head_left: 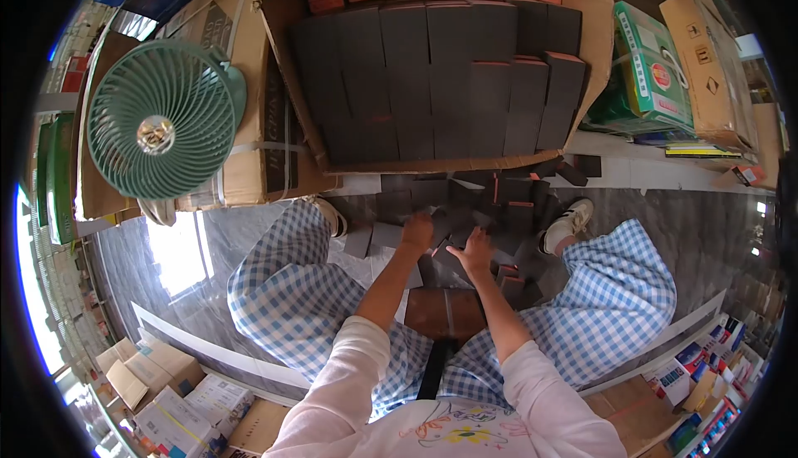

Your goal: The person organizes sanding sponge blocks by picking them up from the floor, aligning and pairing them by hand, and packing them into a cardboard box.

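Loose small black boxes [409,199], some with orange ends, lie in a jumbled pile on the floor between the person's feet. Over the left part of this pile, my left hand [418,232] is closed with its fingers curled at the edge of a black box [440,227]; its fingertips are partly hidden. Just to its right, my right hand [474,252] has its thumb and fingers spread apart, above a tilted black box [451,265] with an orange edge. Behind the pile stands a large open carton [440,164], packed with rows of similar black boxes.
A green fan [162,117] stands on cartons [249,177] at the left. Right of the large carton are a green package [652,67] and a brown carton [715,76]. A brown seat or box [440,312] is between my legs. Shelves with goods line both lower corners.
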Tool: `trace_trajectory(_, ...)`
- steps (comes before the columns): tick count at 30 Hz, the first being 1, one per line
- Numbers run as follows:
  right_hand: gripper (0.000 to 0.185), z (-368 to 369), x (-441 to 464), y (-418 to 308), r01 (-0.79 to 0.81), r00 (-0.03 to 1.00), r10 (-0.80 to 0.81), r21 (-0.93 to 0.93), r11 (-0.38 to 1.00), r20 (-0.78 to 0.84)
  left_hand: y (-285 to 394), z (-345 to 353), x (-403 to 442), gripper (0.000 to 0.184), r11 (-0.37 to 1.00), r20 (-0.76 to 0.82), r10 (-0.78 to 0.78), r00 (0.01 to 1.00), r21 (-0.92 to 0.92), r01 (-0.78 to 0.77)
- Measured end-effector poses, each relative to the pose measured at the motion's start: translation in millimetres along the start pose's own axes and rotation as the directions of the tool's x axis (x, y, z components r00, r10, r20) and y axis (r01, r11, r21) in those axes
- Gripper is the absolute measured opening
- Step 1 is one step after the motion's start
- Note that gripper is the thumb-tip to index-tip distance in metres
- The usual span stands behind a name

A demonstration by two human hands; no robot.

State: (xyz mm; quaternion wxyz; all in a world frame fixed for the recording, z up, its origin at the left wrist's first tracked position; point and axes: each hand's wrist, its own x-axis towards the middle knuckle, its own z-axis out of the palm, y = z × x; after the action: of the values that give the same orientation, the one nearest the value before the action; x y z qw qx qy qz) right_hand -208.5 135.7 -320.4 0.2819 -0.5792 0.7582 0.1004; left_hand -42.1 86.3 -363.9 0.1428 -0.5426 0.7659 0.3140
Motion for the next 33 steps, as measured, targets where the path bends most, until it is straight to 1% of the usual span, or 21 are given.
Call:
trace_trajectory(2,0.089,6,2,-9,-0.018,0.994,0.012,-0.056,0.998,-0.104,4,6,4,0.058,0.997,-0.054,-0.079,0.995,0.006,0.079)
trace_trajectory(5,0.082,21,16,-9,-0.082,0.996,0.082,0.022,0.996,-0.025,-7,27,17,0.063,0.996,-0.020,-0.061,0.998,-0.071,0.060)
trace_trajectory(6,0.082,20,18,-9,-0.085,0.996,0.085,0.020,0.996,-0.022,-13,30,21,0.063,0.996,-0.016,-0.060,0.998,-0.073,0.059)
trace_trajectory(8,0.073,16,20,-12,-0.085,0.996,0.086,0.050,0.995,-0.015,-26,30,31,0.075,0.962,0.207,-0.023,0.978,-0.261,0.078)
trace_trajectory(9,0.073,15,21,-11,-0.088,0.996,0.089,0.046,0.995,-0.013,-28,26,32,0.075,0.961,0.210,-0.020,0.978,-0.265,0.076)
trace_trajectory(11,0.085,11,22,-12,-0.128,0.989,0.122,0.064,0.990,0.080,-31,19,30,0.078,0.926,0.253,-0.034,0.967,-0.357,0.126)
trace_trajectory(12,0.085,16,22,-10,-0.127,0.989,0.122,0.065,0.990,0.079,-34,23,30,0.079,0.911,0.266,-0.039,0.963,-0.385,0.143)
trace_trajectory(14,0.104,36,21,0,-0.135,0.991,0.135,0.175,0.975,0.007,-51,65,38,0.061,0.886,0.009,-0.056,0.998,-0.461,0.053)
trace_trajectory(15,0.104,42,20,4,-0.133,0.991,0.135,0.176,0.975,0.004,-47,58,34,0.061,0.887,0.006,-0.055,0.998,-0.460,0.051)
trace_trajectory(17,0.117,52,21,12,-0.199,0.980,0.182,0.293,0.935,0.083,-33,28,25,0.072,0.774,0.130,-0.144,0.981,-0.603,0.193)
trace_trajectory(18,0.117,54,20,14,-0.198,0.980,0.185,0.298,0.934,0.074,-28,17,22,0.072,0.778,0.123,-0.137,0.983,-0.601,0.184)
trace_trajectory(20,0.114,55,17,18,-0.199,0.980,0.175,0.388,0.900,0.097,-17,1,12,0.062,0.770,0.083,-0.100,0.991,-0.625,0.130)
trace_trajectory(21,0.114,56,16,19,-0.195,0.981,0.175,0.391,0.900,0.088,-12,-7,9,0.062,0.772,0.075,-0.096,0.993,-0.624,0.122)
trace_trajectory(23,0.105,56,16,22,-0.192,0.981,0.141,0.552,0.811,0.134,1,-23,4,0.055,0.732,0.001,-0.082,0.997,-0.679,0.060)
trace_trajectory(24,0.105,61,21,26,-0.183,0.983,0.140,0.556,0.811,0.119,5,-29,4,0.055,0.734,-0.013,-0.076,0.997,-0.677,0.047)
trace_trajectory(26,0.084,68,29,40,0.071,0.997,-0.031,0.779,0.623,-0.066,15,-41,4,0.055,0.794,-0.203,-0.019,0.979,-0.598,-0.108)
trace_trajectory(27,0.084,61,32,45,0.083,0.996,-0.032,0.777,0.623,-0.081,19,-56,3,0.055,0.795,-0.216,-0.012,0.976,-0.594,-0.121)
trace_trajectory(29,0.067,37,50,50,-0.013,0.995,-0.087,0.938,0.346,0.046,29,-105,-4,0.056,0.827,-0.255,0.108,0.961,-0.514,-0.229)
trace_trajectory(30,0.067,6,49,48,0.000,0.996,-0.087,0.938,0.348,0.032,35,-128,-11,0.056,0.826,-0.267,0.114,0.957,-0.510,-0.241)
trace_trajectory(32,0.058,-88,35,34,0.142,0.990,-0.074,0.846,0.514,-0.121,44,-179,-26,0.061,0.902,-0.299,0.269,0.915,-0.255,-0.349)
trace_trajectory(33,0.055,-109,40,36,0.252,0.968,-0.134,0.812,0.526,-0.214,46,-200,-33,0.061,0.916,-0.304,0.336,0.891,-0.113,-0.384)
